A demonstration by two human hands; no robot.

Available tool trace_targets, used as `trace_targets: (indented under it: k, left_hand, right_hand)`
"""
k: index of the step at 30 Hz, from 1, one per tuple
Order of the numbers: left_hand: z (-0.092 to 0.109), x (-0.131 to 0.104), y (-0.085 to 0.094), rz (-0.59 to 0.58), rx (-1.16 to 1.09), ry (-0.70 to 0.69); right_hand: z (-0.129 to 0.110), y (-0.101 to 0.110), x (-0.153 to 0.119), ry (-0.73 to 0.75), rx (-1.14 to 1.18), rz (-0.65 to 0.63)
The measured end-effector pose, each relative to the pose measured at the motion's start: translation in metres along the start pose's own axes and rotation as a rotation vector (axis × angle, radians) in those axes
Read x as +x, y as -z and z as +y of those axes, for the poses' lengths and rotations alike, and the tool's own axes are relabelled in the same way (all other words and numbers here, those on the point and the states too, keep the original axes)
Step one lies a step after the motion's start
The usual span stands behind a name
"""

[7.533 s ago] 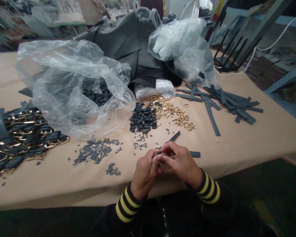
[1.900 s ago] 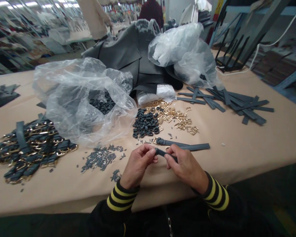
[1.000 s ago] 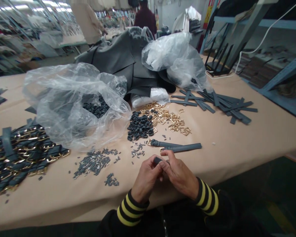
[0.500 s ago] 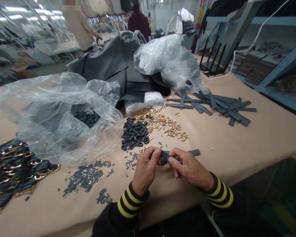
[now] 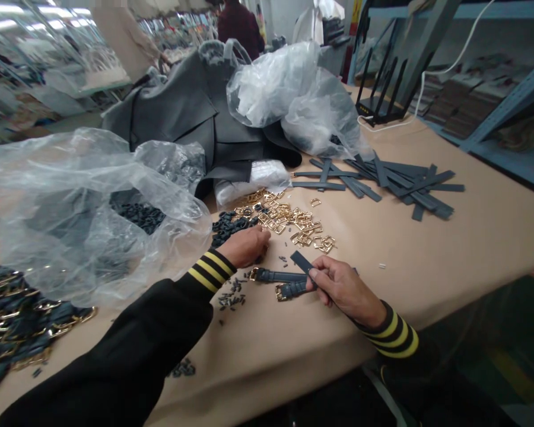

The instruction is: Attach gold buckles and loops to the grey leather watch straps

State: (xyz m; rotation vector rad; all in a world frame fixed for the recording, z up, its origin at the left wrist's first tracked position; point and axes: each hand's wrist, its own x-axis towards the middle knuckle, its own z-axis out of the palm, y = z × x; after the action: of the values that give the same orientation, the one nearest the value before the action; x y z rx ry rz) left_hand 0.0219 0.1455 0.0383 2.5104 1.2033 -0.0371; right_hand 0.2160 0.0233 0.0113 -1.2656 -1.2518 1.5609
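My left hand (image 5: 248,244) reaches over the near edge of a pile of dark leather loops (image 5: 226,228), beside gold rectangular buckles (image 5: 298,220). Its fingers are curled together, and whatever they pinch is hidden. In my right hand (image 5: 345,287) a flat dark grey strap (image 5: 301,261) is gripped between thumb and fingers, its free end pointing up and left. Just left of those fingers is a strap with a gold buckle (image 5: 289,290); I cannot tell whether it is held too. A second buckled strap (image 5: 271,276) lies behind it on the table.
Loose grey straps (image 5: 409,184) lie at the right rear, before a black router (image 5: 380,110). Clear plastic bags (image 5: 89,213) and grey sheet material (image 5: 178,101) occupy the left and back. Small dark pieces (image 5: 231,296) are scattered near my left sleeve. Finished-looking buckled parts (image 5: 22,320) heap at far left.
My hands were together on a dark strap piece. My left hand has let go and moved up and left to the loops; my right hand now holds a strap, with buckled straps exposed beside it.
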Motion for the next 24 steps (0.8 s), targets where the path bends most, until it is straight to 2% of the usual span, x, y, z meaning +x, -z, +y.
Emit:
trace_targets:
  k: [5, 10, 13, 15, 18, 21, 24]
  left_hand:
    - [-0.002, -0.012, 0.002, 0.079, -0.182, 0.032]
    - [0.023, -0.042, 0.004, 0.104, -0.953, 0.207]
    - [0.042, -0.062, 0.003, 0.151, -1.182, 0.295]
    - [0.052, -0.074, 0.000, 0.178, -1.269, 0.321]
    - [0.063, -0.089, -0.005, 0.184, -1.335, 0.321]
    - [0.067, -0.100, -0.011, 0.200, -1.367, 0.335]
    - [0.065, -0.107, -0.017, 0.274, -1.403, 0.383]
  right_hand:
    - [-0.004, -0.003, -0.002, 0.031, 0.016, 0.027]
    - [-0.009, -0.012, -0.003, 0.052, 0.003, 0.035]
    - [-0.009, -0.020, -0.003, 0.043, -0.005, 0.051]
    - [-0.008, -0.026, -0.004, 0.026, -0.017, 0.052]
    - [-0.007, -0.035, -0.009, 0.010, -0.020, -0.015]
    - [-0.007, -0.042, -0.015, 0.018, 0.027, -0.115]
    - [-0.007, -0.043, -0.021, 0.015, 0.077, -0.180]
